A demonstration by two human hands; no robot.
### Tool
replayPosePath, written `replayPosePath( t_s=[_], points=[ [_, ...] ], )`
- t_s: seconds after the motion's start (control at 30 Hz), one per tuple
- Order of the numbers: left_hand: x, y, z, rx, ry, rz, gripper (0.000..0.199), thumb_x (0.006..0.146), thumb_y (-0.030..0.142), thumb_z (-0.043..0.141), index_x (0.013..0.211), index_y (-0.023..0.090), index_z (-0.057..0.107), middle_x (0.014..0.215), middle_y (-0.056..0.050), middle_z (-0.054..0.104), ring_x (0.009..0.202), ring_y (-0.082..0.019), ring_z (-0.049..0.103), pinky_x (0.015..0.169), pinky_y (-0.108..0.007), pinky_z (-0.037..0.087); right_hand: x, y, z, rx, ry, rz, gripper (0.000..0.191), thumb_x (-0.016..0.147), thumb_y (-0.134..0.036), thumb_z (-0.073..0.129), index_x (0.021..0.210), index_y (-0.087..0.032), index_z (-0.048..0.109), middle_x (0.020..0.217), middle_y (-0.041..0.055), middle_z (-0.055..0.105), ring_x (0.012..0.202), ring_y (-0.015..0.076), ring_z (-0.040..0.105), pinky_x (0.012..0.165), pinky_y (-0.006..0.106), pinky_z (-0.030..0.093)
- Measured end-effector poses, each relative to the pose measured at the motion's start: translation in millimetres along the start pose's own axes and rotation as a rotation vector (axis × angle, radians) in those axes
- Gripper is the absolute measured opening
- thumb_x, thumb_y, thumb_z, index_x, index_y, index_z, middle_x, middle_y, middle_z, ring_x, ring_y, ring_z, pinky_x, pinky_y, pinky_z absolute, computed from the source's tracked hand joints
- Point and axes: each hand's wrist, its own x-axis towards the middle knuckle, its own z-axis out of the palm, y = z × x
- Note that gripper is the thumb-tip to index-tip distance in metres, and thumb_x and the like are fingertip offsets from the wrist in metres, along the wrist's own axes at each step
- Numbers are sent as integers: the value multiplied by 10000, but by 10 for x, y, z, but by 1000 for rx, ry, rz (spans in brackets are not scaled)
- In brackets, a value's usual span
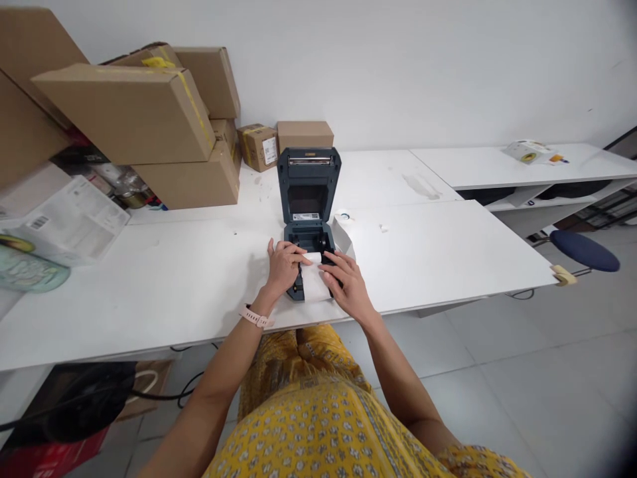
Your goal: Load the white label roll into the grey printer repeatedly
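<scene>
A dark blue-grey label printer (309, 230) stands near the table's front edge with its lid (309, 182) raised. White label paper (313, 282) runs from inside the printer over its front. My left hand (283, 272) is at the paper's left side, its fingertips closed on the edge by the roll; the thumb is mostly hidden. On the right side, my right hand (348, 282) has its fingers stretched and apart, the tips touching the paper. A loose curled white strip (343, 236) lies beside the printer, partly behind my right hand.
Cardboard boxes (129, 119) are stacked at the left, near a white printed box (64, 216) and a green bottle (32, 269). Smaller boxes (305, 135) stand behind the printer. A blue stool (584, 251) is at the right. Cables hang below the white table (438, 252).
</scene>
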Motion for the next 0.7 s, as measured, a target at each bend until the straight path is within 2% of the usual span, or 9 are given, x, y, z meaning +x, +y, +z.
replayPosePath(
  t_s=[0.07,0.17,0.33,0.7],
  points=[
    [-1,-4,9,-7,9,-2,472,904,87,458,738,361,804,1020,9,787,1112,-237,566,1239,-609,121,-55,-77,27,-60,-33,-63,276,1028,-291,496,1170,-245,727,1401,40,662,1404,286,491,1127,512,450],
    [-1,-3,14,-18,15,-7,451,910,106,474,720,351,801,1019,4,790,1112,-240,572,1234,-613,127,-166,-151,63,-121,-69,-111,271,1024,-285,508,1193,-247,716,1358,26,694,1391,287,518,1146,524,418],
    [-4,7,12,-28,15,-2,451,907,102,483,714,359,800,1013,2,794,1103,-241,580,1230,-622,117,-270,-145,84,-150,-72,-117,282,1022,-310,521,1234,-226,688,1357,42,695,1340,268,571,1142,493,421],
    [-19,18,6,-27,16,-17,457,904,91,479,752,371,805,1030,9,796,1093,-239,585,1227,-636,119,-238,-94,75,-128,-70,-105,232,1019,-309,540,1176,-258,702,1328,11,713,1256,248,611,1138,498,397]
  ],
)
